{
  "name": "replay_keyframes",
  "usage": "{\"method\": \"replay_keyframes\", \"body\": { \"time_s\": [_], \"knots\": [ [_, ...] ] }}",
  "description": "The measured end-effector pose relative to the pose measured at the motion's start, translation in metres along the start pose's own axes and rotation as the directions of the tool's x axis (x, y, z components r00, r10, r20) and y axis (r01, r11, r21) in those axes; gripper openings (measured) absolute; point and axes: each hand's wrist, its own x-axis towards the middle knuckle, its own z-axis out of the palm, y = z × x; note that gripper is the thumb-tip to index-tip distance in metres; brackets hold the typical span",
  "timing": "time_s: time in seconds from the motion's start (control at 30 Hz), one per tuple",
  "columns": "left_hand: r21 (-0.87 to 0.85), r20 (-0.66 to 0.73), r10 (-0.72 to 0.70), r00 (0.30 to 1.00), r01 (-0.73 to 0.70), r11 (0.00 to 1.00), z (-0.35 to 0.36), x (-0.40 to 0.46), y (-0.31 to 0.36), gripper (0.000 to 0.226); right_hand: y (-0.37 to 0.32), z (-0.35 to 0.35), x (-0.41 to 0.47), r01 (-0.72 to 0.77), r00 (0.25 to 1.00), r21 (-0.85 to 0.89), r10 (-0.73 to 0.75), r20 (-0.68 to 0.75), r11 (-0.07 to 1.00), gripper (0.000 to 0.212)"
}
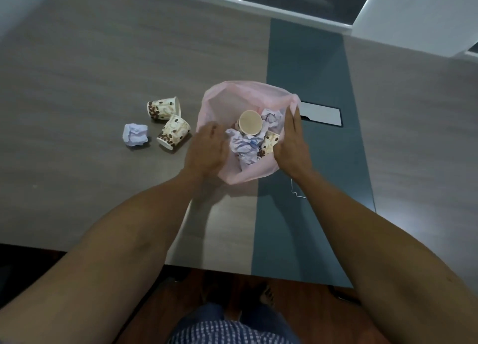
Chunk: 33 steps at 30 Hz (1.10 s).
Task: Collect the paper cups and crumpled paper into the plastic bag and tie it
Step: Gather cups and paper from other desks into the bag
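Observation:
A pink plastic bag (232, 95) stands open on the table. Inside lie paper cups, one showing its pale bottom (250, 123), another patterned one (269, 143), and crumpled paper (241, 145). My left hand (207, 149) is at the bag's left rim with relaxed fingers, blurred, holding nothing that I can see. My right hand (292, 141) holds the bag's right rim, with the thumb inside and the fingers outside. Left of the bag two coffee-bean patterned cups (164, 108) (174, 132) lie on their sides beside a crumpled paper ball (135, 134).
The grey wooden table (90, 72) has a dark teal strip (310, 79) with a cable hatch (320, 113) right of the bag. A thin white thread (294, 191) lies near my right wrist. The table's near edge is close to my body.

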Motion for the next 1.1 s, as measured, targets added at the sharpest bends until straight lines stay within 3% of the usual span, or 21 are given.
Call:
{"method": "replay_keyframes", "body": {
  "time_s": [0.07,0.17,0.33,0.5,0.6,0.67,0.73,0.8,0.97,1.1],
  "knots": [
    [0.066,-0.092,-0.171,0.981,0.177,0.982,-0.012,0.000,-0.023,0.036,-0.001,0.003,0.003,0.002,1.000,-0.020,-0.002,0.001,1.000,0.099],
    [0.226,-0.047,-0.367,0.929,0.367,0.902,-0.015,0.001,-0.061,0.046,-0.003,0.009,0.010,0.003,1.000,-0.037,-0.003,-0.003,0.999,0.098],
    [0.249,0.051,-0.489,0.871,0.464,0.850,0.005,0.004,-0.105,0.076,-0.006,0.019,0.015,0.043,0.999,-0.052,-0.044,-0.002,0.998,0.093],
    [0.284,0.039,-0.512,0.858,0.481,0.829,0.016,0.007,-0.113,0.068,-0.002,0.024,0.017,0.048,0.999,-0.083,-0.047,0.009,0.995,0.095],
    [0.194,-0.029,-0.506,0.862,0.501,0.843,0.010,0.001,-0.100,0.066,0.000,0.023,0.018,0.043,0.999,-0.084,-0.042,0.012,0.996,0.095],
    [-0.010,-0.141,-0.547,0.825,0.552,0.834,0.001,-0.003,-0.085,0.072,-0.001,0.021,0.019,0.037,0.999,-0.072,-0.036,0.006,0.997,0.094],
    [-0.243,-0.267,-0.539,0.799,0.485,0.840,-0.009,-0.007,-0.068,0.071,-0.004,0.018,0.022,0.026,1.000,-0.067,-0.026,-0.002,0.997,0.094],
    [-0.341,-0.317,-0.400,0.860,0.290,0.894,-0.016,-0.015,-0.048,0.064,-0.007,0.015,0.024,0.020,1.000,-0.060,-0.020,-0.002,0.998,0.095],
    [-0.383,-0.209,-0.073,0.975,-0.013,0.924,-0.011,-0.016,-0.006,0.052,-0.010,0.006,0.027,0.014,1.000,-0.027,-0.014,-0.009,1.000,0.098],
    [-0.401,-0.071,0.030,0.997,-0.056,0.914,0.012,-0.004,0.023,0.051,-0.006,0.004,0.026,0.053,0.998,0.012,-0.053,-0.042,0.999,0.097]
  ]
}}
